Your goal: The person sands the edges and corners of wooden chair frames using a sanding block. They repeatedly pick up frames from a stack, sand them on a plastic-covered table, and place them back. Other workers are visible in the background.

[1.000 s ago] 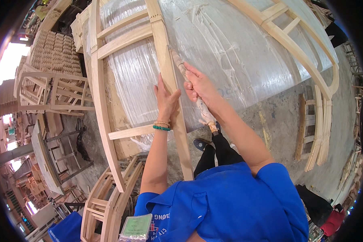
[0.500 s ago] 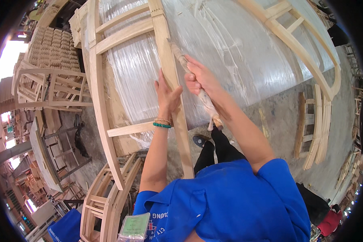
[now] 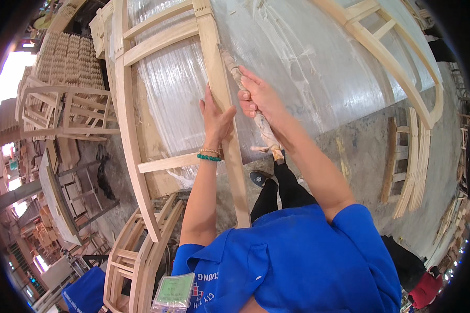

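Plastic sheet [image 3: 318,88] covers the worktop, and on it lies a pale wooden frame [image 3: 132,120], its lower end jutting toward the person. The right hand [image 3: 260,100] is wrapped firmly around a cloth-bound stick [image 3: 266,134], which slants up and left, its far tip close beside the frame's right-hand rail [image 3: 210,44]. The left hand [image 3: 216,119] lies on that rail, thumb spread from fingers (whether it squeezes, I cannot tell).

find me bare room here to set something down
Widest: the plastic-covered table between the wrapped tool in the right hand and the curved frame. Smaller: inside the ladder-like frame, left of the left hand. Crowded: lower left, with bunched frames.
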The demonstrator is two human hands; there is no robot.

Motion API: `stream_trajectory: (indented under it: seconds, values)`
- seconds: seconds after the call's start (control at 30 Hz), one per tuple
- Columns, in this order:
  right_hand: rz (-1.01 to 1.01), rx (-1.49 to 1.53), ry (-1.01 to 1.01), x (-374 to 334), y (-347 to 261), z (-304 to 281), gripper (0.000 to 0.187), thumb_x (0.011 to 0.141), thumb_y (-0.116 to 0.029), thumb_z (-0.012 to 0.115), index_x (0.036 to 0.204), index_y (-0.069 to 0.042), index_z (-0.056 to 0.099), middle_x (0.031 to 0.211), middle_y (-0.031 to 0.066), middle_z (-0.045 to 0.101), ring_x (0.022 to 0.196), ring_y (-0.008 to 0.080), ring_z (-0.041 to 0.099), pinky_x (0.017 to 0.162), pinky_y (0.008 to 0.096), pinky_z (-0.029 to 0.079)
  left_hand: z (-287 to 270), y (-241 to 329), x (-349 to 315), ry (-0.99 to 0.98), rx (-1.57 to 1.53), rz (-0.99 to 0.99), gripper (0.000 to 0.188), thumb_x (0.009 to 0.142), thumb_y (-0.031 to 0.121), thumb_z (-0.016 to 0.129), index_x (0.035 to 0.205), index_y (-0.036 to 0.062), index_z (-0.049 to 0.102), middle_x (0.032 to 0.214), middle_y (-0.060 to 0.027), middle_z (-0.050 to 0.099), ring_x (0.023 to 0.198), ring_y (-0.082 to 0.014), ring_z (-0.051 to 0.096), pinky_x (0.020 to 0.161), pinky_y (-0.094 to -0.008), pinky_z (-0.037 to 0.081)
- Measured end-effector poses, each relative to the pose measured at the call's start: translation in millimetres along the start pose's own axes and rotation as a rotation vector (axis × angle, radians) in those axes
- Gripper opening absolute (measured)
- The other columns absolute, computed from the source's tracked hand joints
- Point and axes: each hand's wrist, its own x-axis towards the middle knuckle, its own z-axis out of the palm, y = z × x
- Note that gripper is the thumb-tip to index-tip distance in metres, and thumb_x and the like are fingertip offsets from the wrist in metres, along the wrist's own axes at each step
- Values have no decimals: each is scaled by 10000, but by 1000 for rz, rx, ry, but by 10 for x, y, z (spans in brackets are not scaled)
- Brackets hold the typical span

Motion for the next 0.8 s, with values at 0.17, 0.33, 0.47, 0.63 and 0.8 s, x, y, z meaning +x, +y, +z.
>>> stream_trajectory:
  seconds: [0.17, 0.33, 0.47, 0.63, 0.8]
  values:
    - [-42, -61, -3, -11, 108, -94, 549, 994, -230, 443, 1498, -169, 234, 635, -41, 420, 423, 54, 342, 365, 227, 324, 0, 9, 10, -6, 6, 5, 910, 703, 216, 675, 1450, -11, 208, 1369, -184, 455, 1304, -302, 389, 1155, -458, 6]
    - [-74, -127, 17, 27, 50, -72, 547, 996, -231, 437, 1499, -172, 233, 632, -34, 426, 411, 59, 357, 360, 229, 332, 6, -34, 35, -40, -95, 9, 912, 709, 235, 674, 1451, -14, 206, 1395, -188, 426, 1313, -306, 378, 1157, -454, 2]
    - [-17, -67, -12, -163, 200, -93, 543, 997, -232, 439, 1497, -169, 238, 629, -34, 414, 412, 55, 353, 355, 229, 337, -19, -19, -5, -8, -24, -11, 913, 717, 237, 671, 1456, -16, 198, 1405, -192, 414, 1316, -307, 376, 1159, -448, 3]
    - [-57, -59, -20, 6, 108, -83, 533, 1001, -229, 435, 1495, -170, 245, 625, -35, 401, 411, 51, 352, 352, 224, 339, 20, 36, -5, -11, -26, -17, 906, 729, 227, 666, 1461, -13, 189, 1408, -191, 411, 1314, -310, 376, 1161, -448, 9]
    - [-8, -34, -32, 3, 160, -58, 541, 996, -222, 442, 1495, -168, 241, 625, -41, 390, 417, 50, 343, 357, 221, 334, -56, 25, -47, 3, -1, -18, 904, 728, 213, 667, 1462, -8, 189, 1404, -187, 416, 1309, -308, 381, 1161, -448, 7]
